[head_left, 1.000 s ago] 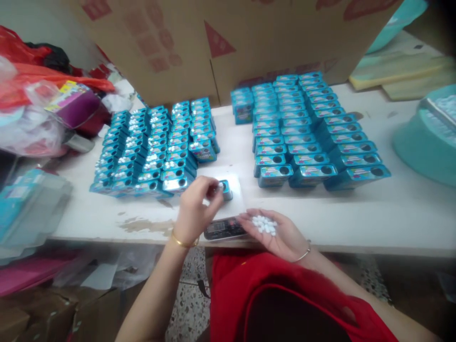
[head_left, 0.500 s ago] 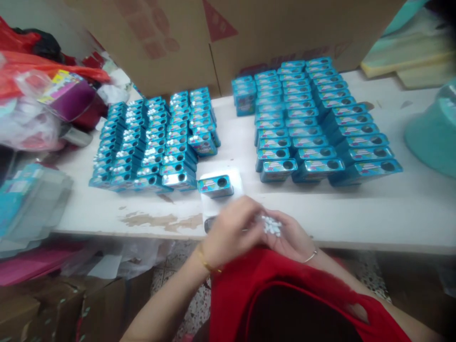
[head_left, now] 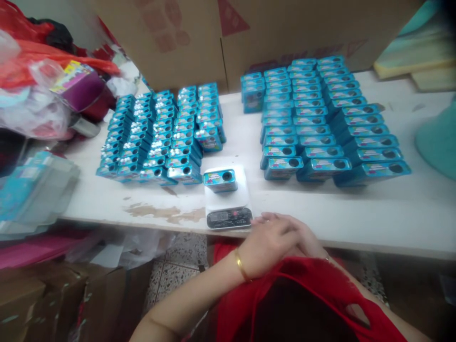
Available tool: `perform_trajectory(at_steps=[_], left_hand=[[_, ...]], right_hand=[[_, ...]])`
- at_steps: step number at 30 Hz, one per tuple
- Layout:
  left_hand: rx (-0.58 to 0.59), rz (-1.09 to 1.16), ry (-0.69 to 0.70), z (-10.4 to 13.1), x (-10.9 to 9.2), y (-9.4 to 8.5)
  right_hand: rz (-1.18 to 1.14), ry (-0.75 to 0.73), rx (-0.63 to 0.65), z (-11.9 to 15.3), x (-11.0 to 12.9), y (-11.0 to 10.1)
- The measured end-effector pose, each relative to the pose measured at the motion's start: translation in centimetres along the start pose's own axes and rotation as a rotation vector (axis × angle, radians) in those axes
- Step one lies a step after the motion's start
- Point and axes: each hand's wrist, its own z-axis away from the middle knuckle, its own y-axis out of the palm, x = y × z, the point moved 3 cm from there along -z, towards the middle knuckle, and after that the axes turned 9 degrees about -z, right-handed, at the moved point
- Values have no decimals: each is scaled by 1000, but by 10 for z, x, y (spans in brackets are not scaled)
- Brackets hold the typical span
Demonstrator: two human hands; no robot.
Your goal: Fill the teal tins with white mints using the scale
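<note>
My left hand [head_left: 272,244], with a gold bangle at its wrist, lies across my cupped right hand [head_left: 308,237] at the table's front edge. The left fingers curl into the right palm, and what they pinch is hidden. White pellets showed in that right palm a moment ago; the left hand covers them now. Just left of my hands is a kitchen scale [head_left: 230,218] with a dark display panel. A blue tin [head_left: 221,180] with a round hole in its top stands on the scale's white plate.
Rows of blue tins with white pellets on their tops [head_left: 153,137] stand left of the scale. More rows of blue tins with open holes [head_left: 313,128] stand to the right. A large cardboard box [head_left: 199,47] blocks the back. A teal container [head_left: 438,137] sits far right.
My left hand has moved right and down, over the right palm, so the pellets are covered. The scale's display has come into view. The whole view has shifted slightly.
</note>
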Motion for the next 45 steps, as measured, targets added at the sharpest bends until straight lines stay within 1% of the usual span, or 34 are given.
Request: perform_trajectory(at_steps=[4,6,7,9,11,14,16,17,19,21,23,25,27,30,32,34,35,36,37,38,39,41,42,43,44,45], left_hand=[[-22,85,-59,1,-2,-2],[-62,173,-70,1,0,-10],[-96,226,-69,2,3,-17],[-193,309,-99,3,14,-38],[-306,328,-197,6,31,-63],[-456,268,-361,12,60,-96],[-519,232,-444,16,78,-109],[-540,224,-479,17,86,-112],[-557,227,-540,19,100,-112],[-546,249,-582,20,111,-109],[-537,272,-602,19,116,-106],[-550,277,-593,18,113,-107],[-520,265,-530,14,102,-107],[-430,227,-357,9,73,-99],[-365,222,-259,8,53,-87],[-252,225,-154,8,36,-72],[-191,210,-103,10,31,-65],[-155,179,-73,12,29,-61],[-158,138,-77,16,31,-61],[-202,90,-120,21,38,-64],[-283,40,-198,27,48,-71],[-481,-65,-387,43,72,-90],[-558,-121,-463,51,83,-100],[-608,-174,-517,57,94,-109],[-633,-222,-547,63,102,-116],[-632,-262,-557,66,108,-119]], right_hand=[[-65,63,-14,-1,-1,1],[-99,96,-38,0,-1,2],[-122,112,-53,0,-1,3],[-182,111,-86,0,1,5],[-221,82,-117,0,2,7],[-215,62,-143,-1,3,10],[-209,72,-148,-1,3,12],[-210,71,-148,-1,3,13],[-213,63,-143,-1,4,13],[-215,53,-136,-1,5,13],[-215,47,-130,-1,6,13],[-214,53,-129,-2,6,13],[-212,72,-123,-4,5,15],[-214,115,-92,-8,2,19],[-234,148,-62,-11,0,20],[-272,185,-28,-13,-3,21],[-292,203,-14,-14,-4,21],[-304,217,-7,-14,-5,21],[-302,227,-9,-13,-6,20],[-287,234,-20,-13,-6,19],[-265,235,-37,-12,-6,17],[-215,218,-65,-9,-3,14],[-199,196,-71,-8,-1,12],[-193,171,-76,-7,2,10],[-195,140,-79,-6,5,8],[-200,107,-83,-5,8,5]])
